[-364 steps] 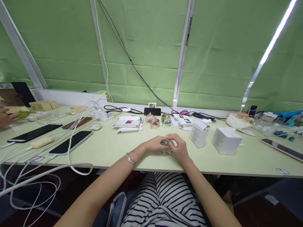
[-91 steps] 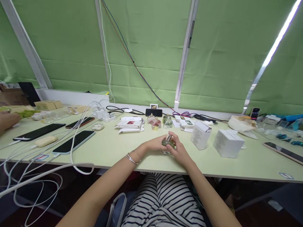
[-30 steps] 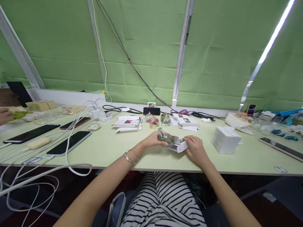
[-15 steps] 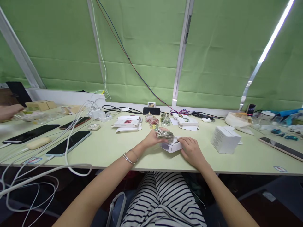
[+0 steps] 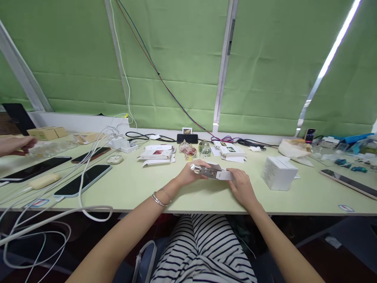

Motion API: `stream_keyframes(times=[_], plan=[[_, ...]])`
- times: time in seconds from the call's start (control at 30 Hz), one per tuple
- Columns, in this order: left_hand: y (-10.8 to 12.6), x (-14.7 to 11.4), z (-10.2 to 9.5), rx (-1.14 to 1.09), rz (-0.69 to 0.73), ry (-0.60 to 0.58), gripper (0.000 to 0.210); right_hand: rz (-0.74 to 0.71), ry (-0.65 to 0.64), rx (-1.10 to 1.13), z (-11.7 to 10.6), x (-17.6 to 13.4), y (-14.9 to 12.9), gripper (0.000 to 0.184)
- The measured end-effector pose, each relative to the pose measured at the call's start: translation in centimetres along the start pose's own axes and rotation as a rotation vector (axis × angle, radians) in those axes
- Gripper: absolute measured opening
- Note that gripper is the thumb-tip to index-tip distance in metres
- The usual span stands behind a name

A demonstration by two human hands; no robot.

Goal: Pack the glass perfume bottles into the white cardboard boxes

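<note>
My left hand [image 5: 188, 174] is closed around a clear glass perfume bottle [image 5: 207, 171], which lies sideways with its silvery cap to the left. My right hand [image 5: 242, 185] grips a small white carton [image 5: 225, 175] with its flap up. The bottle's right end meets the carton's open left end; how deep it sits inside I cannot tell. Behind my hands stand pink-filled glass bottles [image 5: 190, 151] and a green-tinted glass bottle [image 5: 204, 148]. Flattened white cartons lie to the left [image 5: 157, 153] and right [image 5: 231, 150] of them.
A white cube-shaped box [image 5: 279, 173] stands on the table to the right. Phones [image 5: 84, 181], white cables [image 5: 88, 165] and a power strip [image 5: 122, 144] crowd the left side. Another person's hand [image 5: 17, 145] reaches in at far left. A cloth bag [image 5: 294, 150] sits at back right.
The bottle has turned level and met the carton's open end. My right hand has raised and turned the carton. The other person's hand at far left has moved farther in.
</note>
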State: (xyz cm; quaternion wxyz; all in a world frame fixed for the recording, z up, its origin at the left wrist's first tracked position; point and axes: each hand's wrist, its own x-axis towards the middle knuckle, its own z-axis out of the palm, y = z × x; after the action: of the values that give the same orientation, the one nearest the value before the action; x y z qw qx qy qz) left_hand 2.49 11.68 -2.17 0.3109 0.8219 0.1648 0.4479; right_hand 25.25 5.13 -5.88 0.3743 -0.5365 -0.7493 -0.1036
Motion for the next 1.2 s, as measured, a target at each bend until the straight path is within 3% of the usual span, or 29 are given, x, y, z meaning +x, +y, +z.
stream_keyframes(times=[0.43, 0.67, 0.87, 1.0, 1.2], plan=[[0.8, 0.1, -0.4, 0.205, 0.120, -0.033, 0.036, 0.133, 0.112, 0.060, 0.4, 0.0, 0.7, 0.040], [0.9, 0.0, -0.3, 0.253, 0.153, -0.105, 0.033, 0.006, 0.066, 0.035, 0.2, 0.0, 0.4, 0.041], [0.4, 0.1, 0.0, 0.244, 0.218, 0.020, 0.033, -0.103, -0.046, 0.131, 0.0, 0.1, 0.1, 0.037], [-0.1, 0.0, 0.0, 0.327, 0.315, 0.107, 0.044, -0.060, -0.063, 0.190, 0.0, 0.1, -0.4, 0.036], [0.4, -0.3, -0.2, 0.532, 0.462, 0.044, 0.040, 0.081, -0.073, 0.264, 0.8, 0.0, -2.1, 0.031]])
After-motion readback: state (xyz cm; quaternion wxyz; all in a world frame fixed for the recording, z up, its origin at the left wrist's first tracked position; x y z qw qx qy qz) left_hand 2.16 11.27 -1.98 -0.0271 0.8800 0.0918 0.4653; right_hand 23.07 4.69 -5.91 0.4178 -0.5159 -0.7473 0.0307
